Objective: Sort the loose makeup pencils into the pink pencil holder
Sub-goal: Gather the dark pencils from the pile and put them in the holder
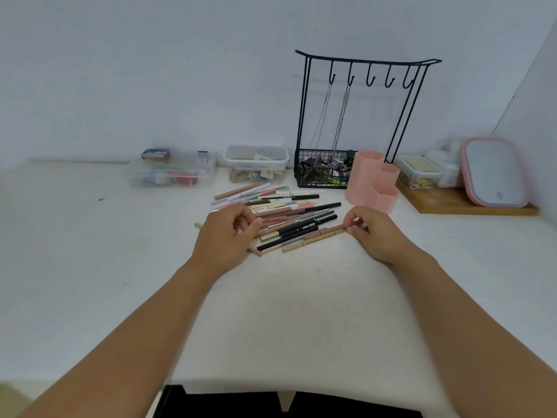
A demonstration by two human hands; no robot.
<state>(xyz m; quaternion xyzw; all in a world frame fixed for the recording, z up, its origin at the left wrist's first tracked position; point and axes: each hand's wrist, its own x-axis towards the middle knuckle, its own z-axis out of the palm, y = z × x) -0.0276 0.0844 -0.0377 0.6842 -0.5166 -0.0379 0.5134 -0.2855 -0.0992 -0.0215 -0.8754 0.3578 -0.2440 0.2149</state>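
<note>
A heap of several loose makeup pencils (289, 212), pink, black, beige and white, lies on the white table (301, 297). The pink pencil holder (372, 182), made of three hexagonal cups, stands upright just right of the heap with nothing visible inside. My left hand (227, 233) rests at the heap's left end, fingers curled onto the ends of some pencils. My right hand (370, 229) is at the heap's right end, its fingertips pinching the tip of a pink pencil (324, 232) that lies on the table.
A black wire jewellery stand (355, 122) with chains and a filled basket stands behind the holder. Clear plastic boxes (171, 171) (256, 161) line the wall. At right, a wooden tray (470, 203) carries a pink-rimmed mirror (494, 173) and small containers.
</note>
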